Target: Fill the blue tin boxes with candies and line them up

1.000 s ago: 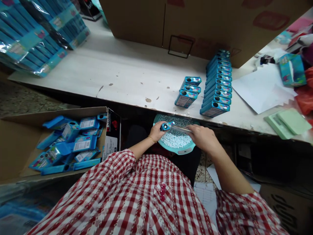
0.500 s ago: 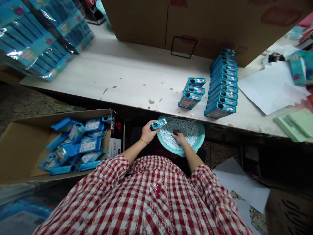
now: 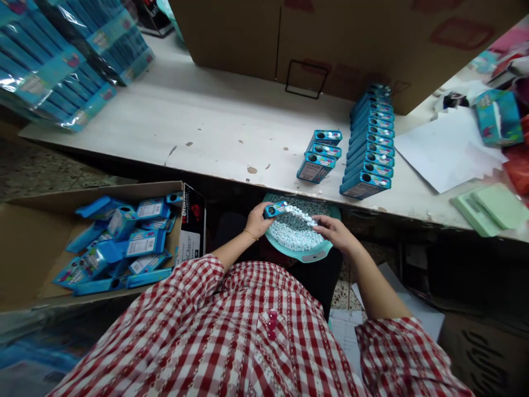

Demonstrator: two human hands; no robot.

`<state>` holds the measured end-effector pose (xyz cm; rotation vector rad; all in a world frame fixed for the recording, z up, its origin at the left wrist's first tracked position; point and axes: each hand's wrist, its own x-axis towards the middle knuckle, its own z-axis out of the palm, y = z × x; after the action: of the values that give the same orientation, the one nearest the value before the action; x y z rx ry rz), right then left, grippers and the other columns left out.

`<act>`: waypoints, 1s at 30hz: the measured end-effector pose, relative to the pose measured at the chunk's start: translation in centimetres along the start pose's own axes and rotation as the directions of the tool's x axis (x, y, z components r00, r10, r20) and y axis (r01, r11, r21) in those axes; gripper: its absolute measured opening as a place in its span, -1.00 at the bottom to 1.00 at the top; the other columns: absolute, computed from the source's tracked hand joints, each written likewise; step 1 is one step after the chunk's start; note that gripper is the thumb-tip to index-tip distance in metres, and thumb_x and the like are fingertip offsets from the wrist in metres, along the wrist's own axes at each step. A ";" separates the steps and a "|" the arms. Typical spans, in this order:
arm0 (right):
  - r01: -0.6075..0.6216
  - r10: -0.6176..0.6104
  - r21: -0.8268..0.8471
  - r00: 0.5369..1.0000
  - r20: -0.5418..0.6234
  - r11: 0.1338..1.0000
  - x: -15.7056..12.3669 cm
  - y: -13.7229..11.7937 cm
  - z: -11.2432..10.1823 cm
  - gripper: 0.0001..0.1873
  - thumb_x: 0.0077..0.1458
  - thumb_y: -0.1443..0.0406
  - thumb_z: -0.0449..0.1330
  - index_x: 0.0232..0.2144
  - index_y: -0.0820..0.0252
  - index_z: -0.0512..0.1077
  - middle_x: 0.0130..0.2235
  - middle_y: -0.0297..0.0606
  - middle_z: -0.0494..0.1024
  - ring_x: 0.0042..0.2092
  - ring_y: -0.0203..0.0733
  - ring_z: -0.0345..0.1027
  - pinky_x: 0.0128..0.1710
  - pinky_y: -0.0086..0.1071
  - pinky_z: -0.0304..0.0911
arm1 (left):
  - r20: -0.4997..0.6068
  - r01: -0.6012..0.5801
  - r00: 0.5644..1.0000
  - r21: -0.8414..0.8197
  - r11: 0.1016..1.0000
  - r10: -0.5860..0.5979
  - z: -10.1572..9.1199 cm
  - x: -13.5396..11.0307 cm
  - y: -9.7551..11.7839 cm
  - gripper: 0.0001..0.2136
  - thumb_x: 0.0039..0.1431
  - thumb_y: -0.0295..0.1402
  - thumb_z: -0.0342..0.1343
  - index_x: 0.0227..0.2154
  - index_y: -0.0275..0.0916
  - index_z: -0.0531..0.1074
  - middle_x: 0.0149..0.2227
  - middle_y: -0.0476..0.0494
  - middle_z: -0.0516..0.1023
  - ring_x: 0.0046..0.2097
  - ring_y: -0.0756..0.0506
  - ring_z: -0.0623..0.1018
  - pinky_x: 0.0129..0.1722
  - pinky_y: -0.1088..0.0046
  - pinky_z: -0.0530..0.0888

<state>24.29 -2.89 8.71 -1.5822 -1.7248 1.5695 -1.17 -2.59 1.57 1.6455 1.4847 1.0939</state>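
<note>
The right hand (image 3: pixel 338 234), down in the bowl (image 3: pixel 308 257) half a second ago, is now raised, pinching a scoop (image 3: pixel 301 214) lined with white pellets; the load now meets the small box (image 3: pixel 273 210), gripped by the left hand (image 3: pixel 256 221) above the bowl's left edge.

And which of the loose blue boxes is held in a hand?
The blue box in the left hand; the others rest on the table or in the carton.
</note>
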 end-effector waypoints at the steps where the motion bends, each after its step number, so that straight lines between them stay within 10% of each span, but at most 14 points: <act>1: 0.004 -0.003 -0.064 1.000 0.021 0.998 -0.3 -1.0 -0.3 -0.48 -0.05 0.11 0.11 -0.08 0.32 0.35 -0.47 -0.35 0.40 -0.48 -0.33 0.21 -0.50 -0.46 0.12 | 0.025 -0.009 1.000 0.014 1.000 0.009 0.5 0.0 0.3 -0.67 -0.13 -0.47 0.19 -0.21 -0.26 0.40 -0.19 -0.14 0.51 -0.14 -0.11 0.50 -0.08 0.32 0.41; 4: 0.036 -0.015 -0.379 0.998 0.058 0.925 -0.7 -4.1 -0.8 -0.61 0.02 0.19 0.08 -0.11 0.23 0.42 -0.26 -0.22 0.52 -0.27 -0.21 0.35 -0.28 -0.38 0.22 | 0.083 -0.028 0.996 0.055 0.998 0.023 1.7 -0.2 1.0 -0.66 -0.13 -0.50 0.18 -0.20 -0.25 0.40 -0.17 -0.15 0.50 -0.11 -0.13 0.49 -0.05 0.30 0.40; 8: 0.006 0.043 -0.787 0.998 0.042 0.617 -0.9 -7.7 0.1 -0.68 0.08 0.22 0.03 -0.14 0.06 0.46 -0.14 -0.22 0.52 -0.10 -0.10 0.36 -0.12 -0.30 0.20 | 0.125 -0.047 0.992 0.101 0.994 0.034 2.4 -0.5 1.3 -0.66 -0.11 -0.52 0.16 -0.19 -0.28 0.39 -0.15 -0.18 0.50 -0.09 -0.14 0.47 -0.04 0.29 0.39; 15: -0.019 0.111 -0.945 0.994 0.018 0.325 -1.4 -11.8 2.6 -0.63 0.14 0.24 -0.05 -0.10 0.20 0.43 -0.16 -0.02 0.50 -0.18 -0.02 0.41 -0.23 -0.24 0.25 | 0.129 -0.034 0.991 0.049 0.998 0.027 2.7 -0.6 1.0 -0.67 -0.11 -0.51 0.17 -0.19 -0.26 0.40 -0.15 -0.17 0.50 -0.08 -0.14 0.47 -0.02 0.27 0.38; 25: -0.035 -0.151 -0.776 0.974 -0.166 0.629 -5.0 -7.2 -3.1 -0.60 0.12 0.14 0.01 -0.04 0.09 0.40 -0.08 -0.24 0.50 -0.17 -0.16 0.38 -0.20 -0.35 0.24 | 0.144 0.150 0.984 -0.336 0.930 -0.106 1.4 -0.6 -0.5 -0.60 -0.26 -0.45 0.28 -0.24 -0.30 0.40 -0.29 -0.07 0.51 -0.26 -0.04 0.50 -0.20 0.44 0.43; 30: -0.044 -0.161 -0.619 0.949 -0.272 0.784 -4.7 -5.3 -2.6 -0.59 0.02 0.09 0.10 -0.11 0.16 0.43 -0.31 -0.27 0.54 -0.41 -0.26 0.32 -0.40 -0.42 0.19 | 0.152 0.181 0.979 -0.378 0.908 -0.133 3.0 -0.1 0.6 -0.61 -0.30 -0.49 0.28 -0.29 -0.30 0.39 -0.33 -0.04 0.49 -0.30 -0.01 0.48 -0.25 0.47 0.43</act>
<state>25.37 -4.40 16.03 -1.9016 -2.1954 0.6639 1.78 -2.62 0.83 1.2677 1.2025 1.0943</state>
